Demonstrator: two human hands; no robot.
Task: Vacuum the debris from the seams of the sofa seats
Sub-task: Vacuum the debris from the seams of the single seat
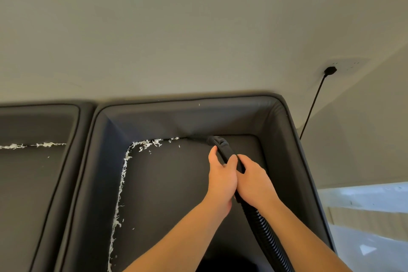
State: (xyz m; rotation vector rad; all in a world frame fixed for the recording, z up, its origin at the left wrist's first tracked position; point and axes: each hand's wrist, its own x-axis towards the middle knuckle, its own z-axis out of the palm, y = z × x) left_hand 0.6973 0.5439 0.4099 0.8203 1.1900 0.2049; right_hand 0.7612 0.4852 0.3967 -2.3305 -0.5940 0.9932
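Both hands, left hand (221, 174) and right hand (254, 178), wrapped around vacuum hose (262, 229) (nozzle (217, 141) ahead in back seam, white debris (123, 174) leftward).

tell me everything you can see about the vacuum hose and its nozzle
The vacuum hose is black, ribbed and looks like flexible plastic. It rises from the bottom edge of the picture across the dark sofa seat into a smooth rigid nozzle, which curves down to the back seam. The nozzle's tip sits in that seam, just right of the white debris. The left hand and the right hand both grip the smooth section, side by side.
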